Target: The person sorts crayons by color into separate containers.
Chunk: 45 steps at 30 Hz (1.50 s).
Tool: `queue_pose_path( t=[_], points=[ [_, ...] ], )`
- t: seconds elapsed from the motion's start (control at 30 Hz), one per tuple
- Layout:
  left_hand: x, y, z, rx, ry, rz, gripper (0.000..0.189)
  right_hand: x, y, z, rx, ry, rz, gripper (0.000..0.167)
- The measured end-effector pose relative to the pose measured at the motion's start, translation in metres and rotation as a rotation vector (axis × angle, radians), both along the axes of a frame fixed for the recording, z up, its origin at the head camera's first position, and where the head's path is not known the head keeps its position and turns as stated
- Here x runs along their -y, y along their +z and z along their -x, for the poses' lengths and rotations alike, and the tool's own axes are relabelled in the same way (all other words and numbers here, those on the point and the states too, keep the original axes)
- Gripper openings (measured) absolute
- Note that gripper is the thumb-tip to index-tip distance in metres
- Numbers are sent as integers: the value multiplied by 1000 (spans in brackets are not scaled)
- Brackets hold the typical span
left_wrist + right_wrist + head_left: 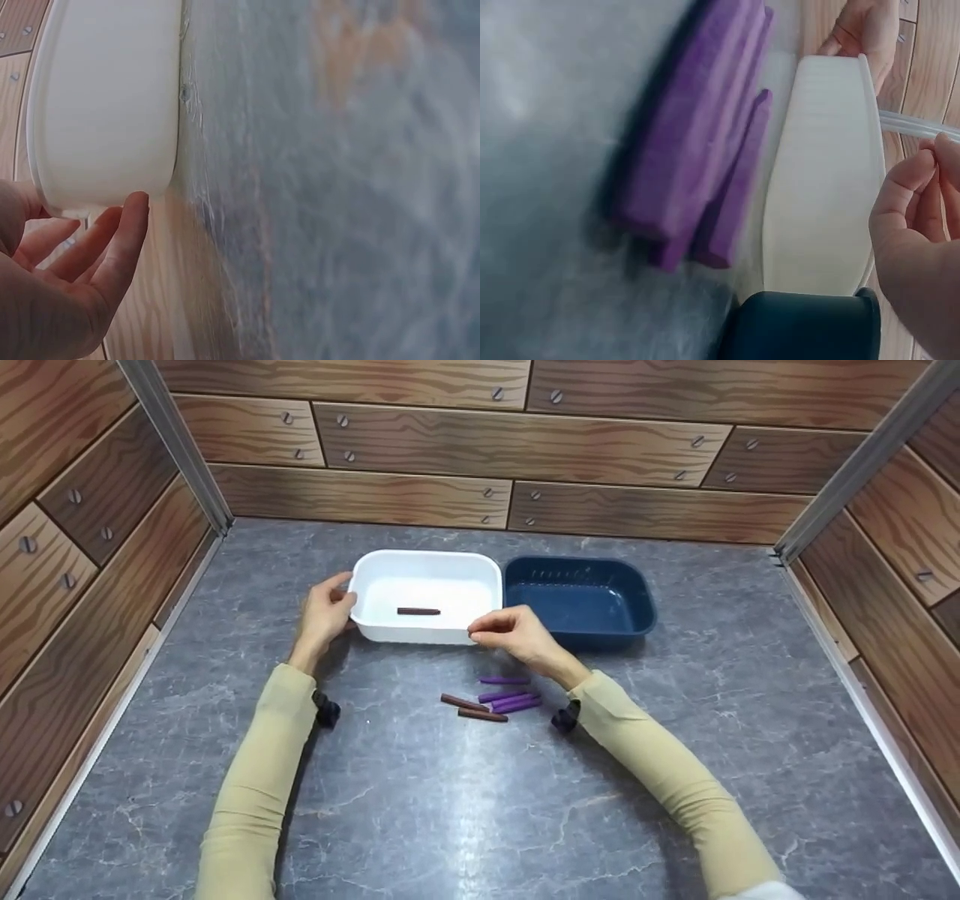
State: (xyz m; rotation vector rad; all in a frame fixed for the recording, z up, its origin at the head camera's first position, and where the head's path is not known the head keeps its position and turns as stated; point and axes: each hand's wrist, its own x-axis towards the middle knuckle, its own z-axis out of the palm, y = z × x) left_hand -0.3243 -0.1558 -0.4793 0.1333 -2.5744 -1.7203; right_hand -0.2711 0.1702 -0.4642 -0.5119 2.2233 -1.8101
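A white tub (427, 634) stands on the table with one brown stick (418, 611) lying inside it. At the tub's left end is my left hand (322, 611); its thumb is at the rim and its fingers (132, 217) touch the outer wall. My right hand (517, 634) hovers by the tub's front right corner, thumb and index fingertip brought together. A tiny dark spot shows at those fingertips; whether it is part of a stick cannot be told. Below lie several purple sticks (516, 704) and two brown sticks (483, 715).
A dark blue tub (592, 641) stands against the white tub's right end. Wood-patterned walls (420, 442) enclose the grey marbled table (390, 810) at the back and sides. A wrist camera (566, 716) sits by the right sleeve, another (326, 710) by the left.
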Motion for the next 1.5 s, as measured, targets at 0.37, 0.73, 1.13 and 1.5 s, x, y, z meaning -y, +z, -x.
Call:
queue_pose_path(
  t=[0.37, 0.73, 1.13, 1.5],
  points=[
    [4, -4, -6, 22, 10, -11, 47, -2, -19, -19, 29, 130, -156, 29],
    [0, 8, 5, -18, 6, -11, 47, -7, -10, -15, 5, 141, -234, 28],
    [-4, 1, 1, 3, -2, -4, 47, -11, -17, -22, 31, 185, -283, 27],
    [-1, 1, -1, 16, 6, -8, 47, -5, -19, -23, 6, 206, -325, 24]
  ],
)
